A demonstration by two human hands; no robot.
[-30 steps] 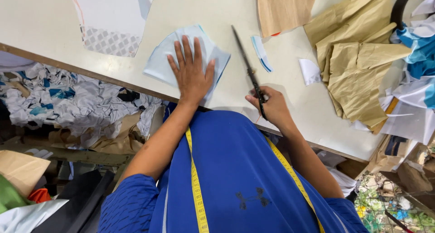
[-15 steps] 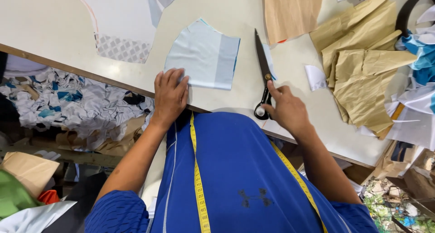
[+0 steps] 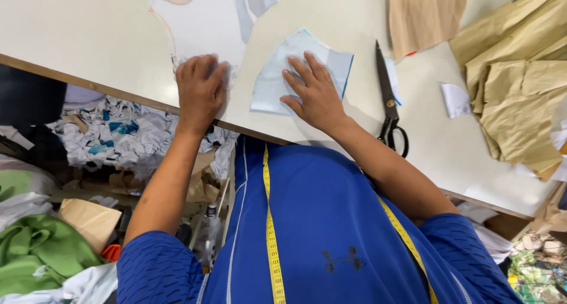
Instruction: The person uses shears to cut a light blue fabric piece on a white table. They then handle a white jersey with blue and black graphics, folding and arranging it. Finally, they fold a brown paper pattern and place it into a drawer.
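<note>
A light blue fabric piece (image 3: 298, 73) lies flat on the cream table (image 3: 88, 38), near its front edge, and is pressed down by the right hand (image 3: 316, 94), whose fingers are spread open and grip nothing. The left hand (image 3: 201, 88) rests palm down, likewise holding nothing, on the lower corner of a white patterned piece (image 3: 201, 26) just to the left. The blue piece appears already cut to shape, judging by its clean outline; the scissors (image 3: 390, 103) are laid aside to its right, closed (blades pointing away from the body). What remains cannot be told. The blue piece's long axis runs roughly from the table's front edge up towards its narrower, peaked far end.
</note>
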